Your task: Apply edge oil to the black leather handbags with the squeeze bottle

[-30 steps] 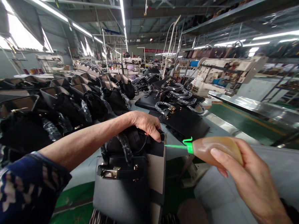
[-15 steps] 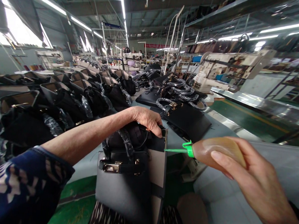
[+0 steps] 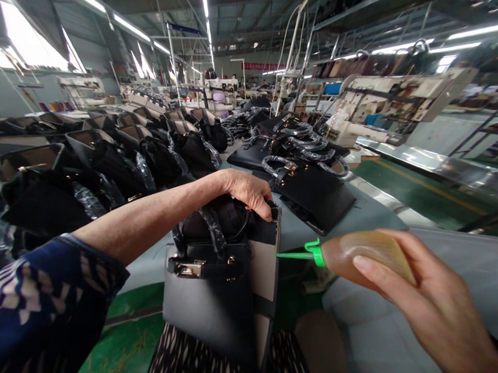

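At centre, the left hand (image 3: 248,193) is closing thumb and curled fingers on the edge of a black handbag (image 3: 209,307), which is resting at lower centre over patterned cloth (image 3: 177,352). At lower right, the right hand (image 3: 431,290) is wrapping round an amber squeeze bottle (image 3: 364,265), its green nozzle (image 3: 297,256) pointing at the bag's edge, contact unclear. Other handbags (image 3: 34,208) are crowding the left; a sewing machine (image 3: 382,101) is standing upper right.

We see a smooth, leathery bag (image 3: 205,304) with a soft shine. Its clasp (image 3: 189,269) is shiny metal. Its handles (image 3: 215,237) have shiny, crinkly plastic on them. The bottle (image 3: 364,259) looks like smooth, glossy plastic. Our sleeve (image 3: 46,304) is matt cloth.
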`<state>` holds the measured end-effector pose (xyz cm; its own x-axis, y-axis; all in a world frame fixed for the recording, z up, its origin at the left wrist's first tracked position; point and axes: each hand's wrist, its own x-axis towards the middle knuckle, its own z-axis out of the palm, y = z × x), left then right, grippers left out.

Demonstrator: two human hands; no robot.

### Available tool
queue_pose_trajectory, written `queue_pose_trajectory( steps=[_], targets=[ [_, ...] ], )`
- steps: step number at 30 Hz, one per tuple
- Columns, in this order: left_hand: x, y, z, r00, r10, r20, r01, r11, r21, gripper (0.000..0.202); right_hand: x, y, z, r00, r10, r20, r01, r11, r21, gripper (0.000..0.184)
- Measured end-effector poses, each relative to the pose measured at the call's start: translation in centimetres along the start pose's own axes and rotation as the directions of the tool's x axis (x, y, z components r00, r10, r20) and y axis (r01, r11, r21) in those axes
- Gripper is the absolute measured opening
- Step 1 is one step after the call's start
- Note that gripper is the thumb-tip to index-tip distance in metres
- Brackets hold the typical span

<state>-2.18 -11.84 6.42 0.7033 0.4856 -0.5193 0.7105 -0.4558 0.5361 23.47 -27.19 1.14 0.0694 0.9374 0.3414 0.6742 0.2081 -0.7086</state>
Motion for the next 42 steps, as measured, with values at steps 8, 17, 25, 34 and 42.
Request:
queue_pose_trajectory(
  steps=[8, 17, 25, 34, 42],
  targets=[
    [0.1, 0.2, 0.0, 1.0, -0.014, -0.014, 0.014, 0.999, 0.033, 0.027, -0.9, 0.5, -0.1, 0.999, 0.049, 0.015, -0.049, 0.999, 0.023, 0.037],
    [0.2, 0.2, 0.0, 0.999, -0.027, -0.031, 0.03, 0.995, 0.09, 0.029, -1.4, 0.3, 0.2, 0.996, 0.08, 0.032, -0.08, 0.997, 0.0, 0.037],
    [0.4, 0.2, 0.1, 1.0, -0.009, -0.002, 0.009, 0.998, 0.055, 0.026, -2.5, 1.0, 0.3, 0.989, 0.125, 0.079, -0.125, 0.992, -0.002, 0.04],
    [0.3, 0.7, 0.1, 0.999, -0.042, -0.028, 0.044, 0.995, 0.088, 0.024, -3.2, 1.6, 0.7, 0.982, 0.161, 0.099, -0.161, 0.987, -0.002, 0.042],
    [0.5, 0.2, 0.1, 0.999, -0.021, -0.024, 0.022, 0.998, 0.066, 0.024, -3.8, 2.1, 0.9, 0.985, 0.118, 0.128, -0.121, 0.993, 0.011, 0.037]
  ],
)
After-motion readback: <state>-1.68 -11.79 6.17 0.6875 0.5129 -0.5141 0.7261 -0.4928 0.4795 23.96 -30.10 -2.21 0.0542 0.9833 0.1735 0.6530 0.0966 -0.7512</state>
